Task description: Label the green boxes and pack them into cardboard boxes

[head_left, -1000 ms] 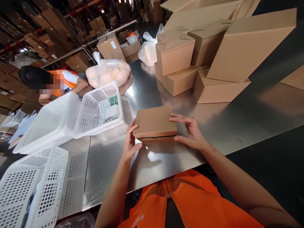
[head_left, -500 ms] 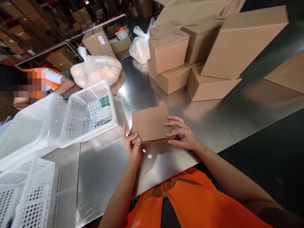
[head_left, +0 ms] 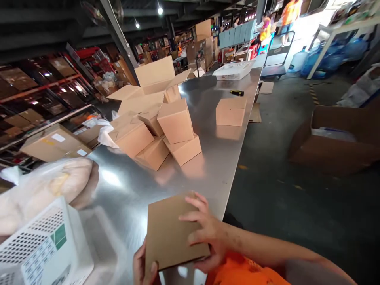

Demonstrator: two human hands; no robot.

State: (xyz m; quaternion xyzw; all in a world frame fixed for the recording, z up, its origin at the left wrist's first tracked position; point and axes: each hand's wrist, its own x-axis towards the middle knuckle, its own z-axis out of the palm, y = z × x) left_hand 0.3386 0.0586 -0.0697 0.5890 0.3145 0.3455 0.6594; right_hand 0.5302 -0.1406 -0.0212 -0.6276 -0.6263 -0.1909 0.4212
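Note:
A small brown cardboard box [head_left: 166, 229] is between my hands, close to my body over the metal table. My left hand [head_left: 140, 263] grips its near left corner, the thumb on the near edge. My right hand [head_left: 209, 231] holds the right side, fingers spread across the top face and the lower part of the hand at the near edge. The underside of the box is hidden. Farther along the table stands a cluster of similar closed boxes [head_left: 175, 120], some stacked on others.
On the left are a white perforated basket [head_left: 80, 237] with printed sheets inside and a tied plastic bag [head_left: 71, 178]. An open carton [head_left: 156, 75] stands behind the stack. Along the table [head_left: 208, 186] are a single box [head_left: 230, 111], a yellow-black cutter [head_left: 236, 93] and a white tray [head_left: 233, 70].
The view has swung right and up, showing more of the table and floor. The box is now tilted in my hands, and my right fingers have moved farther over its top.

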